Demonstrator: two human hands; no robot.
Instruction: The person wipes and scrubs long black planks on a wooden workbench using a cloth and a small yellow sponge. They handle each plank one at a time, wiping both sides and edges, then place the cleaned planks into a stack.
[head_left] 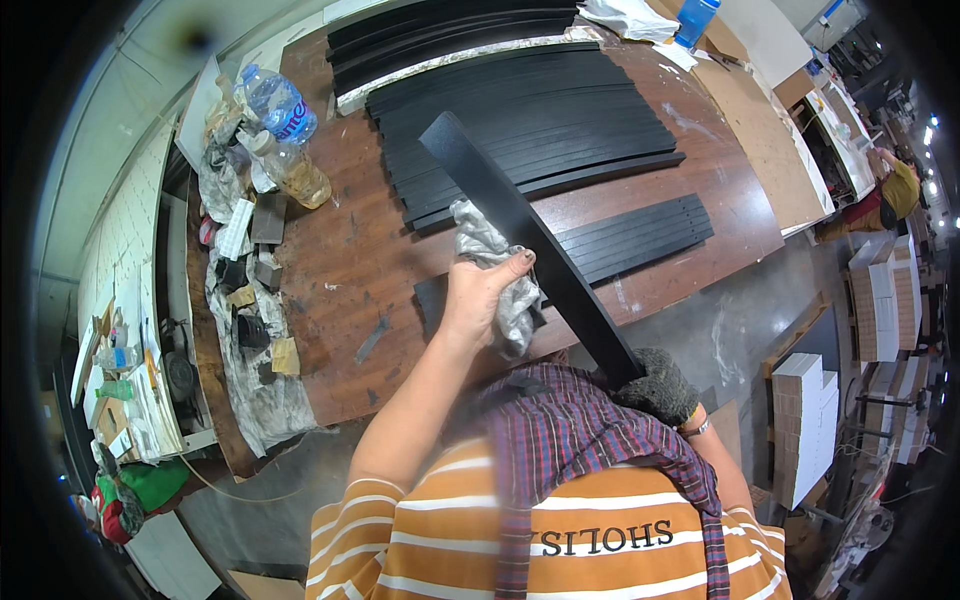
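A long black slat point(570, 280) slants across the middle of the view, its far end raised over the brown table. My left hand point(480, 295) is bare and closed round a crumpled grey-white rag point(516, 318), with the thumb at the slat's left edge. The rag bunches along that same edge. In a dark grey knit glove, my right hand point(658, 388) grips the slat's near end, close to my body. Beneath the slat, a smaller row of black slats point(640, 238) lies on the table, partly hidden by it and my left hand.
A wide layer of black slats point(530, 110) covers the table's point(345, 250) far half, with another stack point(450, 35) behind. Bottles point(280, 105), sanding blocks point(268, 220) and a stained cloth point(240, 370) line the left edge. Stacked pale boards point(803, 425) stand at right. Other people work beyond.
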